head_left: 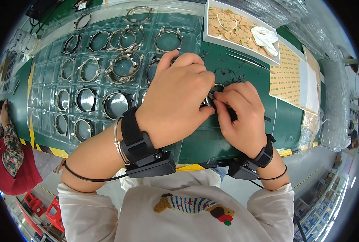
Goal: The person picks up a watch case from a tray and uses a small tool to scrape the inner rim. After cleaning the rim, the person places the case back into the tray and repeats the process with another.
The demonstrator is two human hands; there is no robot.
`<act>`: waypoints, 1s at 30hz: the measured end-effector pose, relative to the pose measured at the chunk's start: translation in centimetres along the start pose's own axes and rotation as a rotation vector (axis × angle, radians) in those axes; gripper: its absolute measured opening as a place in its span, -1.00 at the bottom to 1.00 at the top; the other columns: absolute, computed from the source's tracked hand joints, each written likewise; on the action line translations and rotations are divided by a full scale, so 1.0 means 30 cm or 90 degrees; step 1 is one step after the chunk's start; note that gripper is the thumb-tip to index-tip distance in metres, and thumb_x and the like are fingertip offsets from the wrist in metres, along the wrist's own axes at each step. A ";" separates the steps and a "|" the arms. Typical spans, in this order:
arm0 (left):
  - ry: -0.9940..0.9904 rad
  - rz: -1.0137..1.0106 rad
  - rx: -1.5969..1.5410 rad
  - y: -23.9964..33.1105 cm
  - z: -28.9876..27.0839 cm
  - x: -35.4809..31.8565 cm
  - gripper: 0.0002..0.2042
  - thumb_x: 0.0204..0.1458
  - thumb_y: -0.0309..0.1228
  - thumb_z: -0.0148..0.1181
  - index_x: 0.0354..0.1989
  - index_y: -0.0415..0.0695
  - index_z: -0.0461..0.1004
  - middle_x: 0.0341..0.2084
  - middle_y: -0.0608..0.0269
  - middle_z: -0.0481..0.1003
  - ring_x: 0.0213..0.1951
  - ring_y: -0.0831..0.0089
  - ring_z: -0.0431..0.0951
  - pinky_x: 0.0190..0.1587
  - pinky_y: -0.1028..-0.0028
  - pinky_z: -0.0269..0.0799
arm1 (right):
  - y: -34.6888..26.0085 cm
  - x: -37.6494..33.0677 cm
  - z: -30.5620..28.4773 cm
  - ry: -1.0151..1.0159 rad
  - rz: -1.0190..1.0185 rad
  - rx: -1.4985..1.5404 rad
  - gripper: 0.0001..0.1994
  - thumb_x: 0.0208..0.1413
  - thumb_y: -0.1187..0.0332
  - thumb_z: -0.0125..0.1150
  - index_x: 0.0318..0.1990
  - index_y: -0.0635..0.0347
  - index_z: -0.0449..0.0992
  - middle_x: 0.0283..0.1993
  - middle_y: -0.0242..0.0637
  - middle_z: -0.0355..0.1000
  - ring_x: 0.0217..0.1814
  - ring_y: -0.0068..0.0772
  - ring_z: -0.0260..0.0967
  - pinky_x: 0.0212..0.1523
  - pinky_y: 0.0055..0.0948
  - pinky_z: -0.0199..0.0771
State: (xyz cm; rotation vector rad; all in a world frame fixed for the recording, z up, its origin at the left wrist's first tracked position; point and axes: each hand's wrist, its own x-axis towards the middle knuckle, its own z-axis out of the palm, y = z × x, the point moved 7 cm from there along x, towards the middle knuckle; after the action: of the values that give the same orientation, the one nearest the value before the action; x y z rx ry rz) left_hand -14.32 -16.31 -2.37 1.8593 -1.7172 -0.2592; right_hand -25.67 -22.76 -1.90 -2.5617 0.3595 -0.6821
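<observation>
A round metal watch case point(217, 87) lies low over the green table between my two hands. My left hand point(177, 94), back up, has its thumb and curled index finger closed at the case's left side; its other fingers bend over the tray's edge. My right hand point(243, 112) is closed too, with index finger and thumb pressed at the ring's inner edge. Whether a small part sits between those right fingertips is hidden. Left of my hands, a clear plastic tray point(46, 86) carries several watch cases point(89, 69), some of them stacked.
At the back right stands a white box point(244, 50) of brown adhesive pieces and a white cloth. Tweezers point(250, 62) and dark scraps point(228, 74) lie before it. A printed adhesive sheet point(285, 76) is at the right. Another person's arm point(11, 147) shows far left.
</observation>
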 end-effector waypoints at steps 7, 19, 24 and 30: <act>0.007 -0.002 0.008 0.005 -0.001 -0.004 -0.70 -0.22 -0.37 0.48 -0.30 -0.14 0.56 -0.43 0.25 0.51 0.16 0.16 0.44 0.33 0.09 0.13 | 0.002 -0.003 0.001 0.009 0.012 -0.003 -0.83 -0.12 0.68 0.34 -0.32 0.30 0.60 -0.29 -0.15 0.47 -0.27 -0.09 0.41 -0.26 -0.26 0.44; -0.046 0.061 -0.081 0.001 -0.035 -0.008 -0.52 -0.27 -0.35 0.53 -0.09 -0.10 0.56 -0.12 0.20 0.47 0.22 0.12 0.33 0.36 0.08 0.07 | 0.017 0.007 -0.008 -0.100 -0.040 0.097 -0.84 -0.12 0.67 0.32 -0.34 0.28 0.59 -0.30 -0.18 0.45 -0.27 -0.12 0.38 -0.24 -0.28 0.41; -0.107 0.091 -0.057 -0.004 -0.007 -0.013 -0.49 -0.29 -0.36 0.53 -0.05 -0.04 0.57 -0.11 0.23 0.45 0.22 0.13 0.31 0.36 0.04 0.05 | 0.016 0.018 -0.009 -0.146 -0.064 0.121 -0.84 -0.16 0.58 0.37 -0.34 0.25 0.58 -0.31 -0.19 0.44 -0.27 -0.11 0.35 -0.24 -0.30 0.39; -0.077 0.064 -0.056 -0.001 -0.004 -0.019 -0.52 -0.27 -0.37 0.51 -0.07 0.00 0.57 -0.13 0.24 0.44 0.21 0.13 0.32 0.38 0.02 0.02 | 0.033 0.032 -0.044 -0.176 -0.008 0.072 -0.81 -0.19 0.49 0.40 -0.34 0.22 0.58 -0.34 -0.20 0.42 -0.28 -0.11 0.34 -0.24 -0.33 0.36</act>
State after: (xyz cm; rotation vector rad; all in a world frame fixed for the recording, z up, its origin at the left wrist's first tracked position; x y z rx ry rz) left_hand -14.33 -15.74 -2.42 1.7182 -1.8442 -0.4079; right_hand -25.67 -24.45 -1.00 -2.5073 0.2058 -0.3340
